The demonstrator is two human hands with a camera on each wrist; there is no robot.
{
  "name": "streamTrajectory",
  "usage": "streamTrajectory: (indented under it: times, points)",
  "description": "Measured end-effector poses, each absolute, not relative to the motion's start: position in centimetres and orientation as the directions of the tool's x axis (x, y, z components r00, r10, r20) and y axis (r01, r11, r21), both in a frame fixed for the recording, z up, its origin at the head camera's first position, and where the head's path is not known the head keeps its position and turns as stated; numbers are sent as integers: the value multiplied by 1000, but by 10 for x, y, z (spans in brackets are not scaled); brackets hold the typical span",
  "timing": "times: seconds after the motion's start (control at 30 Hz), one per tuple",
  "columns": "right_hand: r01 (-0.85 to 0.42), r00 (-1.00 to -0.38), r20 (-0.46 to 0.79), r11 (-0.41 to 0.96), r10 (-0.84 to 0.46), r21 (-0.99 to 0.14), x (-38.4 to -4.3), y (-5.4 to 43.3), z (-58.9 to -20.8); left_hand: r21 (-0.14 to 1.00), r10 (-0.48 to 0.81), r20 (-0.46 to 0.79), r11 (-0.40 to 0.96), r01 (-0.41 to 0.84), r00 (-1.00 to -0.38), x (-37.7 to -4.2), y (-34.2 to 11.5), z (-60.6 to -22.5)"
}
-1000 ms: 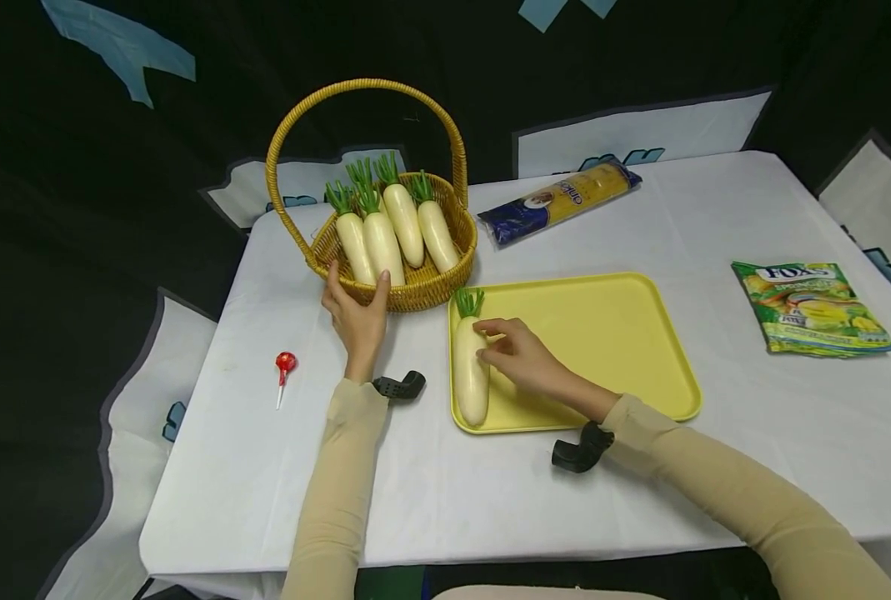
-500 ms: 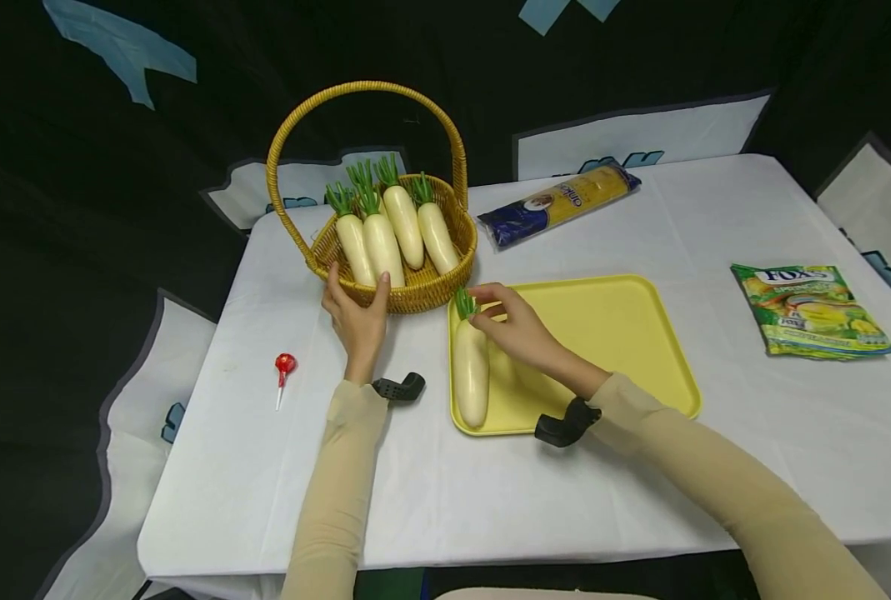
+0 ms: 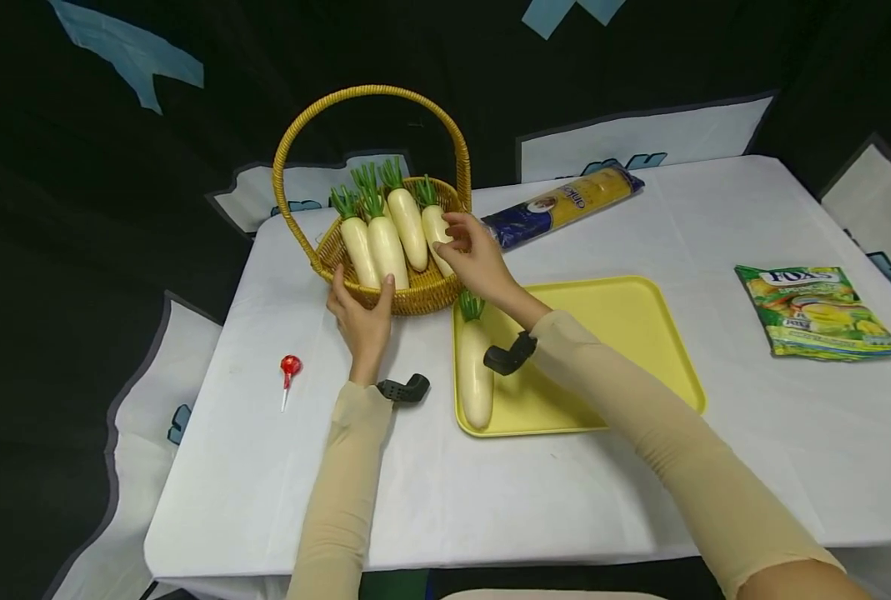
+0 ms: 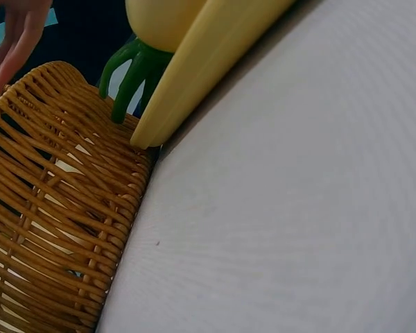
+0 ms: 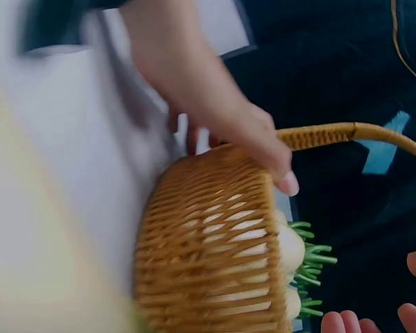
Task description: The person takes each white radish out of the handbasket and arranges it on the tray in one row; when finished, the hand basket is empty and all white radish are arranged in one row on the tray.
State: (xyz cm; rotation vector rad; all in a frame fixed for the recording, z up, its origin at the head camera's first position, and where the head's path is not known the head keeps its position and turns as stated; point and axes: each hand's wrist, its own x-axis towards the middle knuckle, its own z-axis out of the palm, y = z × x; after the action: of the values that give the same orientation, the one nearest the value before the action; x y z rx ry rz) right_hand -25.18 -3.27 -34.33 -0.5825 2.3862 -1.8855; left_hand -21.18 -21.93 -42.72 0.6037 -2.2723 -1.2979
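My left hand [image 3: 364,327] holds the near rim of a wicker basket [image 3: 426,298], its thumb and index finger spread along the edge. Inside the basket lean several white radishes [image 3: 388,250] with green tops. Over the basket's right side is my right hand [image 3: 477,258], thumb and fingertips apart beside the rightmost radish [image 3: 433,223]. In the right wrist view its fingers [image 5: 350,322] show nothing between them; contact with the radish cannot be told. One more white radish [image 3: 476,379] lies along the left side of a yellow tray [image 3: 603,333], partly below my right wrist.
A wrapped red lollipop [image 3: 291,367] lies left of my left hand. Behind the tray is a blue and yellow pasta packet [image 3: 565,207]. A green Fox's candy bag [image 3: 816,312] lies at the right. The basket's tall handle [image 3: 373,90] arches above the radishes.
My right hand has left the radish on the tray and moved up and left to the basket's right side. The left hand has stayed at the basket rim.
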Motion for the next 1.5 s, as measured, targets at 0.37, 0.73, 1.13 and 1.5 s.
streamTrajectory:
  times: [0.37, 0.73, 1.13, 1.5]
  points:
    - [-125, -947, 23, 303, -319, -945, -277, -76, -348, 867, -569, 171, 474, -151, -804, -211, -219, -427]
    - [-146, -921, -25, 405, -389, -902, -276, -112, -351, 857, -577, 200, 494, -144, -792, -209, -221, -427]
    - [-402, -810, -30, 591, -586, -699, -290, -114, -358, 847, -560, 185, 508, -158, -807, -209, -222, -426]
    - [-369, -807, -32, 546, -590, -752, -291, -113, -362, 850, -565, 174, 500, -167, -807, -208, -222, -426]
